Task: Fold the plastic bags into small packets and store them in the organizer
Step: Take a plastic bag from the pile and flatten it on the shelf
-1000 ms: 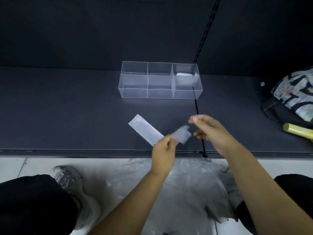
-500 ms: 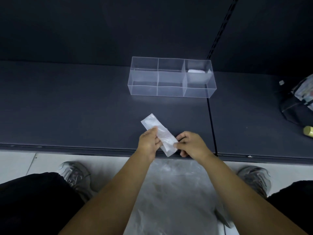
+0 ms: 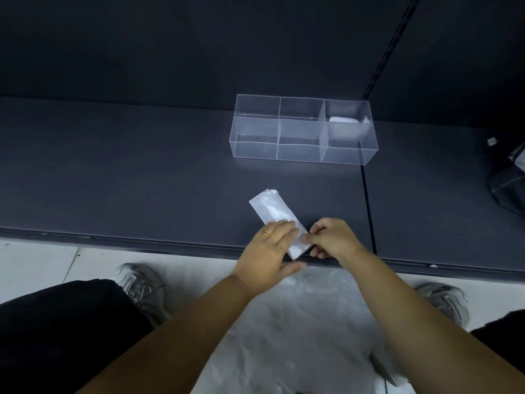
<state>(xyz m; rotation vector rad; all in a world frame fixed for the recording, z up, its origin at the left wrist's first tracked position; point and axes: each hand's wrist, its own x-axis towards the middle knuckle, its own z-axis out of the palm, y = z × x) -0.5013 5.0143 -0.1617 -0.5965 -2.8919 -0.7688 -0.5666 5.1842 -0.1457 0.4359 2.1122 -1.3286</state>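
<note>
— Where was the bag?

— The long folded strip of translucent white plastic bag (image 3: 272,211) lay slantwise on the dark grey shelf (image 3: 142,180), near its front edge. The left hand (image 3: 270,248) pressed flat fingers on it, likely to hold the creases. The right hand (image 3: 332,237) pinched its near end, seemingly for the next fold.

— And the organizer?

— The clear plastic compartment organizer (image 3: 255,137) stood well behind, with one white folded packet (image 3: 342,120) in its right-hand compartment.
</note>
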